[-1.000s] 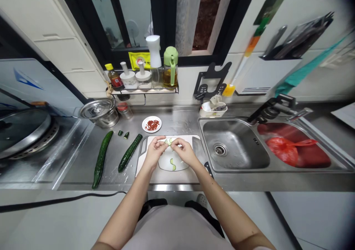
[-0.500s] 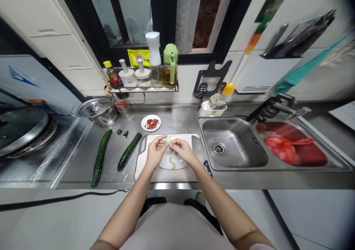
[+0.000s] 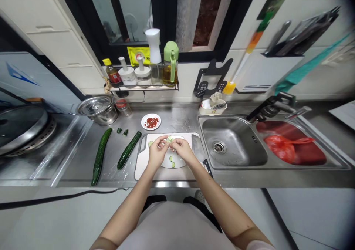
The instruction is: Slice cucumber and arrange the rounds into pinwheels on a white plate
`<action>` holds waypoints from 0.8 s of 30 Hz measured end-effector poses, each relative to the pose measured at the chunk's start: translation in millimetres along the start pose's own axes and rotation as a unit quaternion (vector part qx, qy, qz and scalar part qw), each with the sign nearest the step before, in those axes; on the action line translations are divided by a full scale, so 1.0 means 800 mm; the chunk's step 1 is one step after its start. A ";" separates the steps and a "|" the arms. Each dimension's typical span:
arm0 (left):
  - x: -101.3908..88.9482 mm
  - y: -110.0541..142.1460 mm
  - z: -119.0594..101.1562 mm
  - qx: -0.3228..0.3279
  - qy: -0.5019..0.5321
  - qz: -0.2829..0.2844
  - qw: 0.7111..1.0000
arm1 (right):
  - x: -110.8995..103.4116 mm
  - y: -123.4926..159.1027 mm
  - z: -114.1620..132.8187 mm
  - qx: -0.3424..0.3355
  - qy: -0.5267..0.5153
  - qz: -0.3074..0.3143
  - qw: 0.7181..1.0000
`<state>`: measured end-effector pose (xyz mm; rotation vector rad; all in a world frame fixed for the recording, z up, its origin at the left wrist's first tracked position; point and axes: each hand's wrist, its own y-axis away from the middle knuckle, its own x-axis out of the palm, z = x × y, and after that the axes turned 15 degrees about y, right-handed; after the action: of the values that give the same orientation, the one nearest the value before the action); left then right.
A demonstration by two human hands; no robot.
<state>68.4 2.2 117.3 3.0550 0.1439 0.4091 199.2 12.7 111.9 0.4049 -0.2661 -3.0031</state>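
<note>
My left hand (image 3: 158, 151) and my right hand (image 3: 181, 148) meet over a white plate (image 3: 179, 162) on the cutting board (image 3: 144, 165). Thumbs and fingers of both are pinched on a small, pale green cucumber slice (image 3: 169, 140), partly hidden by the fingertips. Below them, curved cucumber pieces (image 3: 172, 162) with dark green rims lie on the plate in an S shape. Another pale round slice (image 3: 150, 144) shows on the board just left of my left hand. A knife with a black handle (image 3: 207, 168) lies by the board's right edge.
Two whole-looking cucumbers (image 3: 101, 156) (image 3: 129, 150) and cut cucumber ends (image 3: 125, 132) lie on the steel counter to the left. Behind the board stands a small plate of chopped red pieces (image 3: 151, 122). A double sink (image 3: 235, 142) is on the right, a lidded pot (image 3: 97, 109) at the back left.
Both hands stay pinched together over the plate, with only small finger movements. The left hand has shifted slightly right, and the slice beside it on the board now shows.
</note>
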 end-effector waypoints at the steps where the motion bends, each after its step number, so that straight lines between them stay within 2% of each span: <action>1: 0.000 0.001 0.001 -0.001 -0.001 0.001 1.000 | -0.001 0.000 -0.001 0.004 0.004 0.004 1.000; 6: -0.007 0.002 0.012 -0.017 -0.001 -0.009 1.000 | -0.008 -0.005 -0.015 0.012 0.037 0.033 0.999; 11: -0.024 0.005 0.041 -0.055 -0.038 -0.008 0.998 | -0.012 -0.006 -0.049 0.012 0.130 0.054 0.990; 17: -0.040 0.015 0.080 -0.107 -0.164 0.010 0.980 | -0.006 0.003 -0.080 -0.022 0.335 0.055 0.940; 24: -0.038 0.026 0.088 -0.128 -0.349 0.055 0.927 | 0.001 0.013 -0.086 -0.010 0.452 0.086 0.888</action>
<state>59.3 -24.3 43.1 2.7473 -0.1093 -0.6140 218.1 -8.8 48.7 1.5799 -0.1616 -2.3056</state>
